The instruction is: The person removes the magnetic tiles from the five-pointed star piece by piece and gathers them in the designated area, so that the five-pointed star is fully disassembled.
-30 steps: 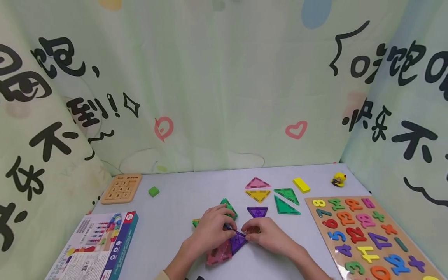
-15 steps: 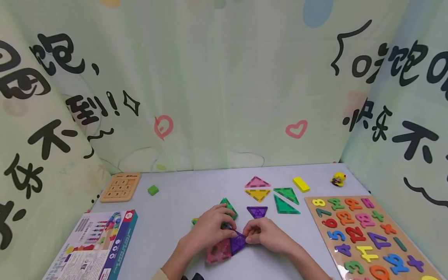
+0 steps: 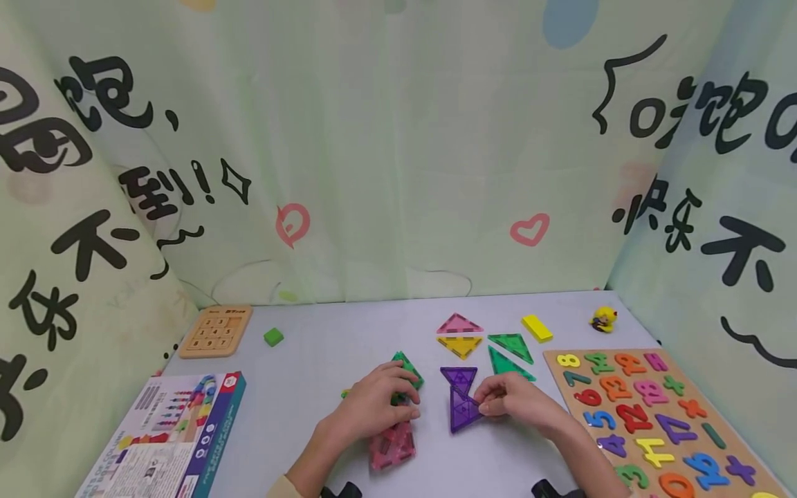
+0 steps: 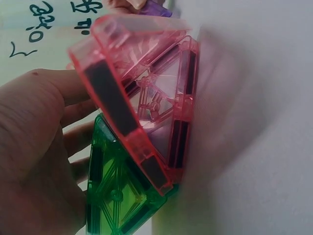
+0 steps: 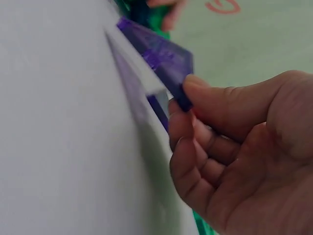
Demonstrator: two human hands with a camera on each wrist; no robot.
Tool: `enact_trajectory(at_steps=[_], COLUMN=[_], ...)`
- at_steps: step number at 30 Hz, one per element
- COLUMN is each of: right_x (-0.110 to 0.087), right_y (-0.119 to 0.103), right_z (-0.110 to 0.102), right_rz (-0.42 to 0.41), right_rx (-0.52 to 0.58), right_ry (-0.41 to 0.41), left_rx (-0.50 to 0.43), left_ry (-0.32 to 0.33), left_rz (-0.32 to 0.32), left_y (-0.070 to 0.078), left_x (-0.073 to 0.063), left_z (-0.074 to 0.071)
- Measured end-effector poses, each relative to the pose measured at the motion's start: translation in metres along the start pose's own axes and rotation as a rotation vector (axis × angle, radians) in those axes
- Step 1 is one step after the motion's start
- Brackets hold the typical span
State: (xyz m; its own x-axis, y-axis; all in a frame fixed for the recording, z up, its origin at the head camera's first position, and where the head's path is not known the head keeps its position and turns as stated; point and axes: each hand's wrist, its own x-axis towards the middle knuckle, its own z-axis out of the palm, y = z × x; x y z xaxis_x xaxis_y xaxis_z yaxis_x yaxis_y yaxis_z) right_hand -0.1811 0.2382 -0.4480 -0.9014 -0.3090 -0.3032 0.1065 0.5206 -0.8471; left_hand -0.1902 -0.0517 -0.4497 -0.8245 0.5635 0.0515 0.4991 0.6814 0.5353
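Observation:
My right hand (image 3: 518, 402) pinches a purple triangular magnetic tile (image 3: 463, 412) by its right corner. In the right wrist view, thumb and finger nip that tile (image 5: 164, 55) above the white table. Just behind it in the head view, a second purple triangle (image 3: 459, 375) lies flat; whether they touch, I cannot tell. My left hand (image 3: 378, 401) holds a cluster of joined magnetic tiles. Pinkish-red triangles (image 3: 394, 446) show at the cluster's near side and a green one (image 3: 409, 370) at its far side. Left wrist view: fingers lie behind the green tile (image 4: 116, 193), partly hidden.
Pink (image 3: 459, 324), yellow (image 3: 460, 345) and green triangles (image 3: 510, 347) lie farther back, near a yellow block (image 3: 537, 328). On the right is a letter-and-number board (image 3: 629, 408); a box (image 3: 168, 436), wooden number board (image 3: 216, 332) and green cube (image 3: 273, 337) are left.
My right hand has carried the purple triangle rightward, away from the tile cluster, to the front of the other purple tile. The left hand stays at the cluster.

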Motion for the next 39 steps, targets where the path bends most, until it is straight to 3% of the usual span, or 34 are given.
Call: enact_trajectory(at_steps=[4, 9, 17, 22, 27, 31, 34, 39], right_x=[-0.005, -0.008, -0.008, -0.007, -0.004, 0.008, 0.023, 0.048], right_y=[0.008, 0.011, 0.013, 0.011, -0.003, -0.023, -0.034, -0.043], right_z=[-0.019, -0.027, -0.030, -0.029, -0.018, 0.005, 0.025, 0.051], right_rz=[0.098, 0.181, 0.203, 0.214, 0.117, -0.011, -0.090, -0.182], right_rx=[-0.058, -0.132, -0.235, -0.299, -0.384, -0.332, -0.254, -0.163], right_ry=[0.074, 0.146, 0.234, 0.281, 0.356, 0.347, 0.279, 0.182], left_rx=[-0.007, -0.019, -0.038, -0.068, -0.074, -0.050, -0.051, -0.076], left_ry=[0.005, 0.012, 0.072, 0.126, 0.176, 0.145, 0.126, 0.139], left_rz=[-0.014, -0.054, -0.075, -0.161, -0.322, -0.413, -0.426, -0.385], left_y=[0.001, 0.001, -0.003, -0.004, -0.003, -0.003, -0.005, -0.008], left_x=[0.000, 0.000, 0.000, 0.002, 0.005, 0.008, 0.008, 0.006], left_z=[0.000, 0.000, 0.001, 0.003, 0.003, 0.002, 0.001, -0.002])
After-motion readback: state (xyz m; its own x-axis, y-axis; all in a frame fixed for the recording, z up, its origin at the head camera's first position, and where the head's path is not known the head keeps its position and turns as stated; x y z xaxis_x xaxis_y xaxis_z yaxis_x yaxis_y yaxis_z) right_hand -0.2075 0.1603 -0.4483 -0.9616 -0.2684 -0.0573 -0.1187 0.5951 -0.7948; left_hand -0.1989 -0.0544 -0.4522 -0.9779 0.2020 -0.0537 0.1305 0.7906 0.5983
